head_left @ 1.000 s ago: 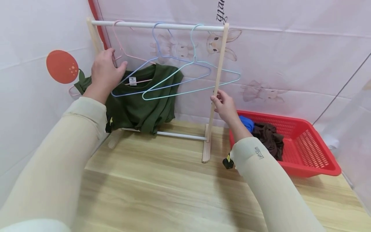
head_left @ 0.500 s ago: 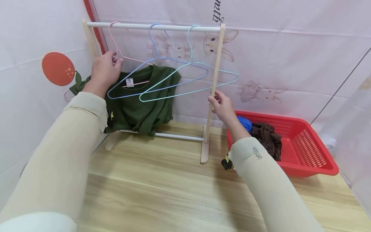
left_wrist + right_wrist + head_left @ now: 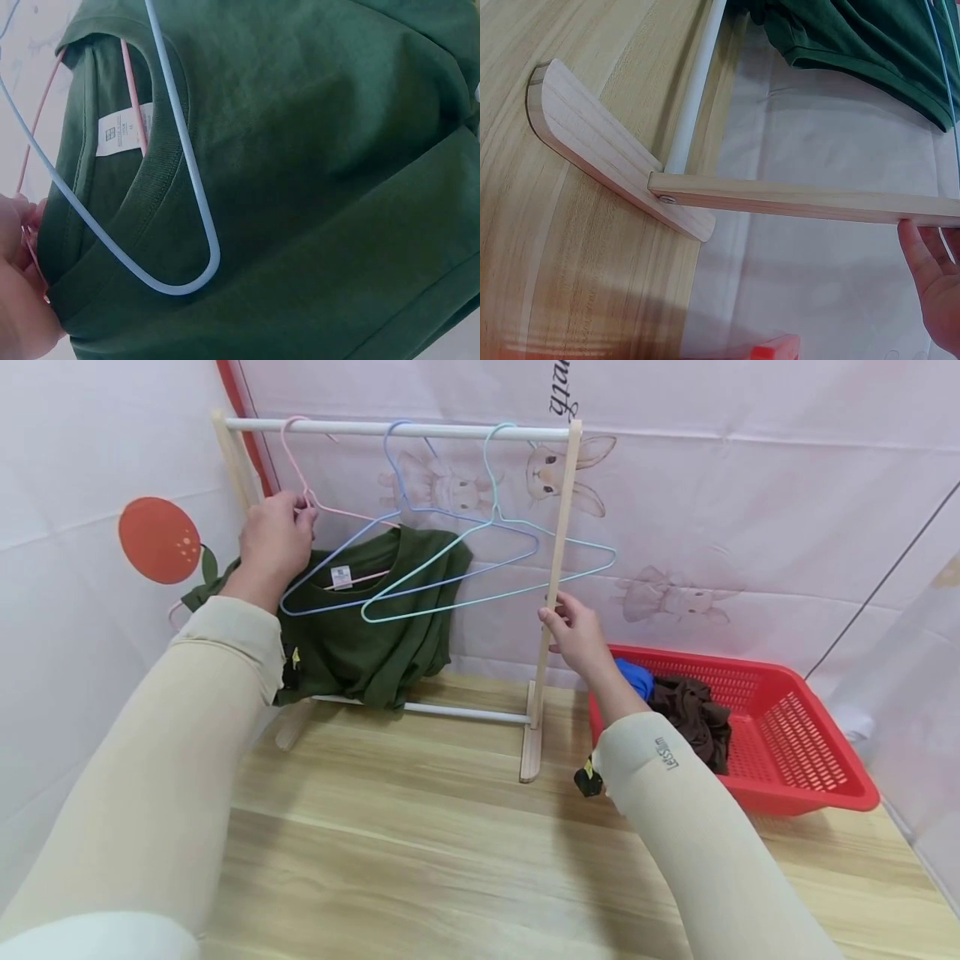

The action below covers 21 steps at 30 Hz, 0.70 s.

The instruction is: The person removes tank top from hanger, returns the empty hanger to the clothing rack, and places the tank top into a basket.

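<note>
My left hand point(image 3: 276, 539) pinches the pink hanger point(image 3: 341, 512) just below its hook, at the left end of the rack. On that hanger hangs a dark green T-shirt point(image 3: 375, 635), its white label point(image 3: 124, 133) showing inside the neck. My right hand point(image 3: 577, 631) grips the right wooden post point(image 3: 562, 518) of the rack about midway up, thumb on the near side. A blue hanger point(image 3: 192, 169) and a mint green hanger point(image 3: 494, 485), both bare, hang from the white top rail point(image 3: 450, 432). The left fingertips are partly hidden in the head view.
To the right stands a red plastic basket point(image 3: 780, 672) holding a blue cloth point(image 3: 633, 677) and a dark brown cloth point(image 3: 690, 718). The rack's foot point(image 3: 592, 135) rests on the wooden tabletop point(image 3: 420, 843). Printed fabric walls point(image 3: 750, 527) enclose the back and sides.
The left hand's thumb and fingers have drawn together on the pink hanger, a little lower in the view. My right hand stays on the post, and the whole view has shifted slightly.
</note>
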Available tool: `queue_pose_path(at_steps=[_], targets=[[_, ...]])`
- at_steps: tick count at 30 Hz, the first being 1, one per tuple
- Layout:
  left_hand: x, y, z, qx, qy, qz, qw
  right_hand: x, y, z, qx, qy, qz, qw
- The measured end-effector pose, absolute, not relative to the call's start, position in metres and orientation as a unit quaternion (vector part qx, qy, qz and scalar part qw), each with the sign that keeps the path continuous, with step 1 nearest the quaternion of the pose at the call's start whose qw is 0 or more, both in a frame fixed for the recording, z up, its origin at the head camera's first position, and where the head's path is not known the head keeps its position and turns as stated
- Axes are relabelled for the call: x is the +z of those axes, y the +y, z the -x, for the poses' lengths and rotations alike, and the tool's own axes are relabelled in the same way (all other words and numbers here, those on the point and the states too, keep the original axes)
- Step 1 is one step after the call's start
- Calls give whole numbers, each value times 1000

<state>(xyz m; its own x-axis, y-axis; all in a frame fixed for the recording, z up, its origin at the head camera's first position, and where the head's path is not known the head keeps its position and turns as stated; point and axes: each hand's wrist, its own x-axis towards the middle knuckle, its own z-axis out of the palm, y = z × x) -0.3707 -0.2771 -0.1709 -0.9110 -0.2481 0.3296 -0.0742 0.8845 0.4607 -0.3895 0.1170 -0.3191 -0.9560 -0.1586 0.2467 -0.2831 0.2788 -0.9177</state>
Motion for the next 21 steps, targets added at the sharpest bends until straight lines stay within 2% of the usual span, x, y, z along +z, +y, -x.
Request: queue_pose_path(at_steps=[8, 21], targets=[[-170, -275, 369, -231, -946, -107, 201, -319, 118, 390, 583, -798, -143, 54], [-166, -273, 366, -226, -932, -123, 257, -320, 118, 390, 579, -800, -147, 52]])
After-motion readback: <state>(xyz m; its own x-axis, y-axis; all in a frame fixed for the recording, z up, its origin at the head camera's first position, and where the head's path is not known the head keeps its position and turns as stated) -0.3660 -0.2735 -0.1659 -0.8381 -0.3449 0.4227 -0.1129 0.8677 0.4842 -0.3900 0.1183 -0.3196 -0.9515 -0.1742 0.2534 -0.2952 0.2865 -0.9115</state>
